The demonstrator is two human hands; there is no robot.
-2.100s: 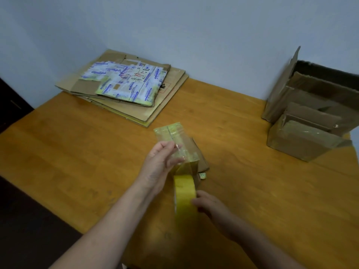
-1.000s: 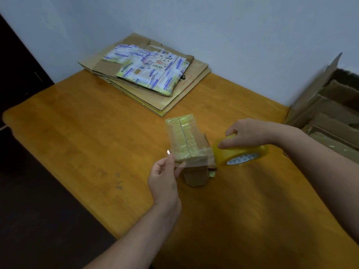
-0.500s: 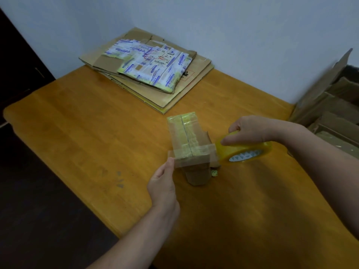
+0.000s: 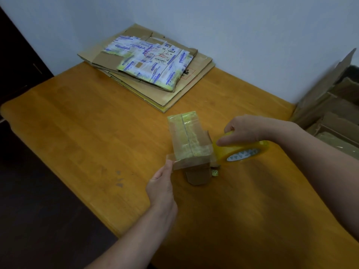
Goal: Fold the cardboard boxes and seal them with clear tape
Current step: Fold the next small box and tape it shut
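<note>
Wooden table: small box, flattened cardboard stack.

Left hand pinches tape end; right hand grips tape roll.

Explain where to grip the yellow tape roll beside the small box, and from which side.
Grip the tape roll by its outer band, from above and the right, as the right hand does. It lies tilted with its core showing, and its strip runs left onto the small box, so that side stays free.
</note>
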